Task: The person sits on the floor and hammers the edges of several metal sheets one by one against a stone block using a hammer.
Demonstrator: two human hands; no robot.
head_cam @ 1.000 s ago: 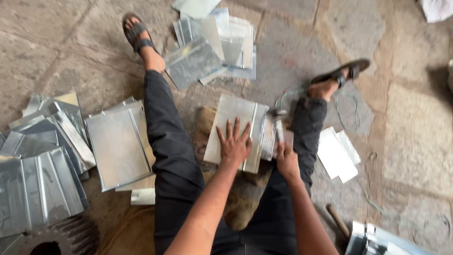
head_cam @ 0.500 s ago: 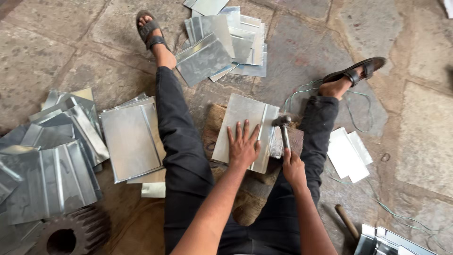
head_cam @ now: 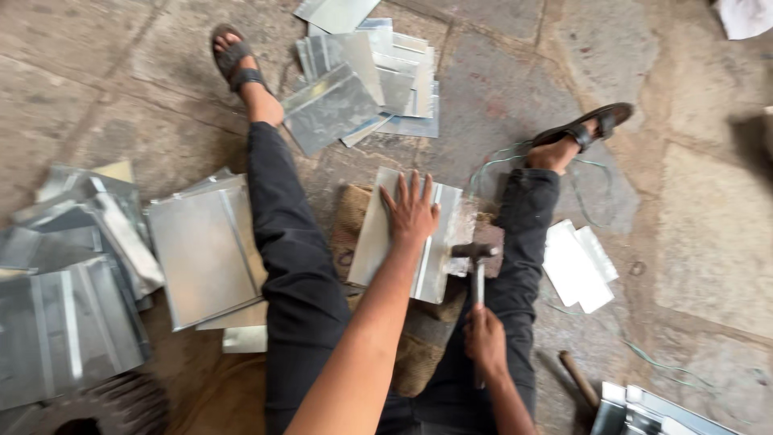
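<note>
Left hand: my left hand (head_cam: 411, 213) lay flat, fingers spread, on one metal sheet (head_cam: 407, 234) over burlap (head_cam: 352, 221) between my legs.
Right hand: my right hand (head_cam: 485, 342) gripped one hammer (head_cam: 477, 262), head at the sheet's right edge.
Stacks: sheet pile (head_cam: 362, 80) ahead; another (head_cam: 80, 274) left.

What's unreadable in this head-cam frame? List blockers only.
- Metal sheet in the head view: its middle is covered by the left hand.
- Hammer: the handle's end is hidden in the right hand; whether the head touches the sheet is blurred.
- Sheet stack at the left: cut off by the frame edge, blurred.
- Wooden handle lower right: its far end is hidden behind a metal piece.
</note>
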